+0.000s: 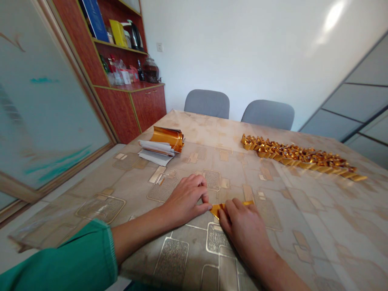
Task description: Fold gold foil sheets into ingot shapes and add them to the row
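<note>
A small strip of gold foil paper (pixel 216 209), folded to a slanted point at its left end, lies on the patterned tablecloth in front of me. My right hand (pixel 241 220) covers most of it, its fingers pressed down on the paper; the far right end shows beyond them. My left hand (pixel 190 198) is at the strip's left tip, thumb and index finger curled into a pinch there. Whether paper sits between those fingertips is too small to tell. Further back on the left is a stack of gold and white paper sheets (pixel 165 139), curled at the edges.
Rows of folded gold paper pieces (pixel 298 155) stretch across the right side of the table (pixel 182 226). Two grey chairs (pixel 207 103) stand behind it against the wall. At the left are a red-brown cabinet (pixel 148 107) and a frosted glass door (pixel 51 105).
</note>
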